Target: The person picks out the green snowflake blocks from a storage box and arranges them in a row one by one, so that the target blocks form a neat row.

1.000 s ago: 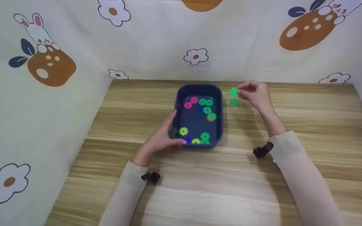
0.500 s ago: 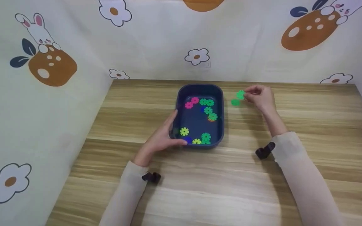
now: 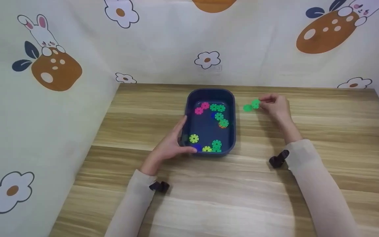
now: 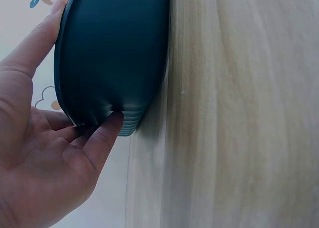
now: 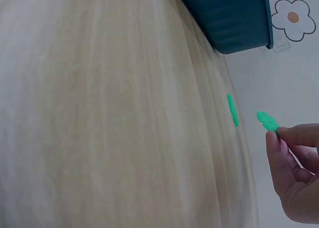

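Note:
A dark blue plastic tub (image 3: 211, 131) stands on the table with several notched, flower-shaped plastic discs inside, among them pink (image 3: 198, 111), green (image 3: 216, 144) and yellow (image 3: 194, 138) ones. My left hand (image 3: 168, 144) holds its near left corner, thumb on the near rim and fingers along the left side wall (image 4: 112, 49). To the right of the tub, my right hand (image 3: 277, 106) pinches a green notched disc (image 5: 267, 120) between thumb and fingertips, raised off the table. Just below and left of it, another green disc (image 3: 247, 108) lies flat on the wood.
The wood-grain table (image 3: 222, 191) reaches back to a pale wall covering (image 3: 163, 42) printed with flowers and rabbits. Dark wrist cameras (image 3: 278, 159) sit on both sleeves.
My right hand has moved right and a little toward me with the pinched green disc, now lower and near the disc on the table. The left hand keeps its hold on the tub.

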{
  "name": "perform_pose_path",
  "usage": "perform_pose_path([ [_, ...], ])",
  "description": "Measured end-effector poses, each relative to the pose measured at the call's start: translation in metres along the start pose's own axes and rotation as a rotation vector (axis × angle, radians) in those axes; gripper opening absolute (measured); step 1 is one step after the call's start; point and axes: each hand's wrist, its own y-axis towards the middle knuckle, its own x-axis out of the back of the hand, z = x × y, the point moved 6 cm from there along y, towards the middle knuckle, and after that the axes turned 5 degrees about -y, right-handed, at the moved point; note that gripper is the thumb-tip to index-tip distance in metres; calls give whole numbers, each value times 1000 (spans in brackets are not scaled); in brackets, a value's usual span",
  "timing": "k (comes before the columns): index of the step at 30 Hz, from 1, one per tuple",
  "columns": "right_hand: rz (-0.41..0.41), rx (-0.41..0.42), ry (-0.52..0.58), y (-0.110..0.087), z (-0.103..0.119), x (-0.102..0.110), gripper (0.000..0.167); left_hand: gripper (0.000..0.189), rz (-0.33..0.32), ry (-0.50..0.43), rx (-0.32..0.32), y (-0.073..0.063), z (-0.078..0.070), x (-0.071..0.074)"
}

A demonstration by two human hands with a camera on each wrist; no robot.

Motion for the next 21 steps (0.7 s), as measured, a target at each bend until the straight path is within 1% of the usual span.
perform_pose_path([
  [11, 41, -61, -23, 2, -12, -4, 23, 114, -3, 3, 7, -1, 0, 0],
  [17, 49, -65, -63, 3, -14, -4, 23, 115, -4, 8, 3, -1, -1, 0],
  [21, 73, -96, -58, 2, -15, -5, 25, 116, -4, 14, 14, -1, 0, 0],
])
